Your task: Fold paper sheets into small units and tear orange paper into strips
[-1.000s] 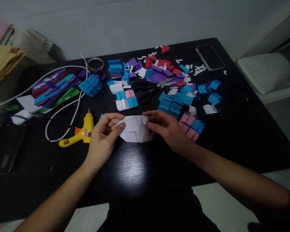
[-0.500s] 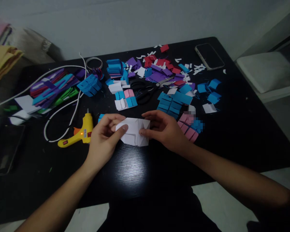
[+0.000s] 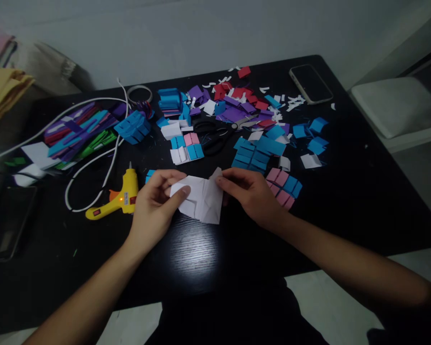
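Note:
A folded piece of white paper (image 3: 197, 199) is held in the air between my two hands, above the dark table. My left hand (image 3: 161, 196) pinches its left side, thumb on top and fingers behind. My right hand (image 3: 249, 191) grips a raised flap at the upper right edge between thumb and fingers. Creases run down the middle of the paper. Just left of my left hand lies a yellow glue gun (image 3: 124, 197) with an orange light glowing. Beside my right wrist is a block of pink and blue folded paper squares (image 3: 283, 188).
Black-handled scissors (image 3: 233, 127) lie among purple, red and white scraps (image 3: 237, 103). Blue folded paper (image 3: 251, 155) sits beyond my right hand. A white cable (image 3: 70, 184) loops at the left, near paper strips (image 3: 82, 127). A phone (image 3: 311, 84) rests at the far right.
My right hand has moved slightly right, pulling the paper's right flap up and outward, so the right part is now spread wider. My left hand has stayed nearly in place.

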The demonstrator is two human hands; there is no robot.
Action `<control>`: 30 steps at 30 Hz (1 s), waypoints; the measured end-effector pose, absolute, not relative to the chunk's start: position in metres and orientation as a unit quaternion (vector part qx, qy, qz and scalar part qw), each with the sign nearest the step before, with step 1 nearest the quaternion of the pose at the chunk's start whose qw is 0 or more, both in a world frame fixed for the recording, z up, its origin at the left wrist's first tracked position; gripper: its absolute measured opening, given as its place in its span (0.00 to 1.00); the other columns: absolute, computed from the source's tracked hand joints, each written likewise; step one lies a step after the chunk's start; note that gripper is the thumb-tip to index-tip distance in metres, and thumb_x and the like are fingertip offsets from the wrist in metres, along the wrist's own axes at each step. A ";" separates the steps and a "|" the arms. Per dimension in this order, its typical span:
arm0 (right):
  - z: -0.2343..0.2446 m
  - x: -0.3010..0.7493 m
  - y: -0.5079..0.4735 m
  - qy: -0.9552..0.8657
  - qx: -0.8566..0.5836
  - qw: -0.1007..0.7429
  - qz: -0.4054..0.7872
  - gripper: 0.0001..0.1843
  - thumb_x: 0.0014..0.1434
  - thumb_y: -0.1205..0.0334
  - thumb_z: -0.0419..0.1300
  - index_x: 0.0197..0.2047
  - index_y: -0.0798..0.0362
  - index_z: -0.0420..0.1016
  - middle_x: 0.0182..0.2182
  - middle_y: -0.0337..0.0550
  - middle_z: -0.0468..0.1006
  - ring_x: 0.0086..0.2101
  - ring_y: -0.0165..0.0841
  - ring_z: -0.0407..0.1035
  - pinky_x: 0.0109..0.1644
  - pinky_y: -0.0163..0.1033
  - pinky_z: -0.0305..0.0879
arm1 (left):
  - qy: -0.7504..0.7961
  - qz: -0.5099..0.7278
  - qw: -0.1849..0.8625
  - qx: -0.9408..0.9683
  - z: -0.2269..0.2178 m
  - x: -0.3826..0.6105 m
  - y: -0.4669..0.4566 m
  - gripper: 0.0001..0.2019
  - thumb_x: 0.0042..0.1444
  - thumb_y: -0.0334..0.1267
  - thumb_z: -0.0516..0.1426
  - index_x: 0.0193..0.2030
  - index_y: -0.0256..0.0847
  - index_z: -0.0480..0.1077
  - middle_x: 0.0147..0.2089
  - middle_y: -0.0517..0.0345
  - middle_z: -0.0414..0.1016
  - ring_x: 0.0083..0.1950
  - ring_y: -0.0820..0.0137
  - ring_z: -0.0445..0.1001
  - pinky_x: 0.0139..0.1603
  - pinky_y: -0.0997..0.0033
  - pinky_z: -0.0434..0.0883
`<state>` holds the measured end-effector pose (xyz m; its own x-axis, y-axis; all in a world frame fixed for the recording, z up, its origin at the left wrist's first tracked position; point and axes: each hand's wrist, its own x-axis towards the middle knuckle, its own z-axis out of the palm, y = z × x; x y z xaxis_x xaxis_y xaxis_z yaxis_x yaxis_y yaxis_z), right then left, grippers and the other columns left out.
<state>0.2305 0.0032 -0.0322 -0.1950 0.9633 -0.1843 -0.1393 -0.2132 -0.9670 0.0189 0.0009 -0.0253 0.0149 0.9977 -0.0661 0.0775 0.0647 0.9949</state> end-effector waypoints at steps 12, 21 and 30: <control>-0.037 0.231 0.005 -0.413 -0.457 0.455 0.643 0.10 0.62 0.51 0.69 0.36 0.49 0.84 0.34 0.39 0.79 0.33 0.31 0.70 0.35 0.36 0.70 | 0.554 0.457 0.478 0.505 -0.030 0.015 0.002 0.12 0.55 0.38 0.70 0.45 0.43 0.78 0.35 0.60 0.76 0.34 0.71 0.73 0.32 0.73 0.71; -0.036 0.231 0.005 -0.429 -0.453 0.449 0.640 0.11 0.59 0.53 0.72 0.38 0.50 0.82 0.33 0.36 0.79 0.27 0.27 0.70 0.33 0.36 0.70 | 0.560 0.457 0.451 0.523 -0.031 0.016 0.004 0.12 0.55 0.35 0.69 0.45 0.42 0.77 0.37 0.60 0.77 0.35 0.70 0.75 0.31 0.74 0.71; -0.033 0.233 0.005 -0.446 -0.476 0.426 0.627 0.07 0.63 0.60 0.68 0.43 0.52 0.84 0.34 0.39 0.81 0.29 0.28 0.71 0.36 0.38 0.71 | 0.553 0.457 0.472 0.512 -0.033 0.015 0.004 0.13 0.55 0.36 0.69 0.46 0.41 0.77 0.36 0.60 0.77 0.35 0.72 0.73 0.32 0.76 0.70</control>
